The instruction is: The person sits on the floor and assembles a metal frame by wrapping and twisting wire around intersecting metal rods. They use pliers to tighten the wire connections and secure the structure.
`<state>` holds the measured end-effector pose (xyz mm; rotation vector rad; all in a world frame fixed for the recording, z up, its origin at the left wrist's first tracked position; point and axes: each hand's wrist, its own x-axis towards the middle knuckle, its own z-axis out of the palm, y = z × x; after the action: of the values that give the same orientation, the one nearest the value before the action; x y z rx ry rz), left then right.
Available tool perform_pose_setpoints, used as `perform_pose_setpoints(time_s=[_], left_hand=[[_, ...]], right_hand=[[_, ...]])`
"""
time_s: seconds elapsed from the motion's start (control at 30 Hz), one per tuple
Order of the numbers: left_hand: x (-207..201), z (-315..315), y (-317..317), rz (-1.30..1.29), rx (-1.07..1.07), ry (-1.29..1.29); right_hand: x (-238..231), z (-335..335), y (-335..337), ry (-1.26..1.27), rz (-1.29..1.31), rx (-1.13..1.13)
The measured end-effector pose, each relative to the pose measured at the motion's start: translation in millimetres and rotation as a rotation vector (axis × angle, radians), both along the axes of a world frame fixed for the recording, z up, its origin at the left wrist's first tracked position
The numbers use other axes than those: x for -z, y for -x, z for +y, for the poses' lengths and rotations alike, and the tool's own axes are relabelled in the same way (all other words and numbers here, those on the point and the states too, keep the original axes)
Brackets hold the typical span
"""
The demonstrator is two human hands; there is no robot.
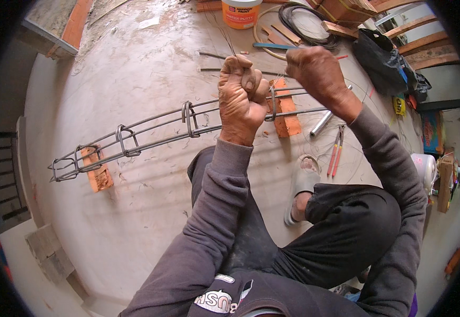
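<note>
Underneath, pale littered floor [151, 227], rebar cage [186, 113] on bricks [287, 124], left fingers [248, 80] round thin wires [229, 40], right fingers [299, 59] clenched, contents unclear.

Looks down from the person's head, through the left of two wide fisheye cameras worn side by side. Faces forward and steeply toward the floor [151, 222], upright and unmirrored. Sits nearest to the dark sweater [214, 206] and trousers [341, 216] below, within arm's reach of left hand [242, 98] and right hand [318, 76], farther from the bucket [240, 16] at the top edge. Bends straight edges toward a round, dark rim.
</note>
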<state>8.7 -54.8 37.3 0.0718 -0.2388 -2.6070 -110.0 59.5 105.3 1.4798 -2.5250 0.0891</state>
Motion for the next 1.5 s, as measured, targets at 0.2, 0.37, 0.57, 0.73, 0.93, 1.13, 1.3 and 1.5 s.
perform_pose_setpoints(time_s=[0.2, 0.37, 0.57, 0.73, 0.93, 1.13, 1.3, 1.5], left_hand=[[7.6, -16.7, -3.8, 0.064, -0.010, -0.049], [-7.6, -15.2, -0.5, 0.051, -0.038, -0.018], [-10.5, 14.3, 2.2, -0.003, 0.021, 0.113], [-4.2, 4.5, -4.4, -0.006, 0.049, 0.069], [0.4, -20.0, -7.5, -0.141, -0.061, -0.088], [0.3, -42.9, -15.8, -0.097, -0.101, -0.196], [8.0, -54.5, -20.4, -0.130, -0.219, -0.155], [11.0, -48.7, -19.1, -0.191, -0.218, -0.160]], right_hand=[[9.9, 30.9, -42.2, -0.021, -0.672, -0.493], [-0.8, 29.7, -34.5, 0.093, -0.812, -0.271], [19.1, 28.8, -29.2, 0.145, -0.799, -0.266], [23.7, 21.9, -36.2, 0.142, -0.559, -0.336], [17.0, 29.9, -31.8, 0.100, 0.035, -0.386], [25.9, 45.9, -3.3, 0.103, -0.180, -0.052], [19.5, 54.6, -22.6, 0.229, -0.802, -0.223], [-34.0, 38.6, -45.4, 0.110, -0.994, -0.554]])
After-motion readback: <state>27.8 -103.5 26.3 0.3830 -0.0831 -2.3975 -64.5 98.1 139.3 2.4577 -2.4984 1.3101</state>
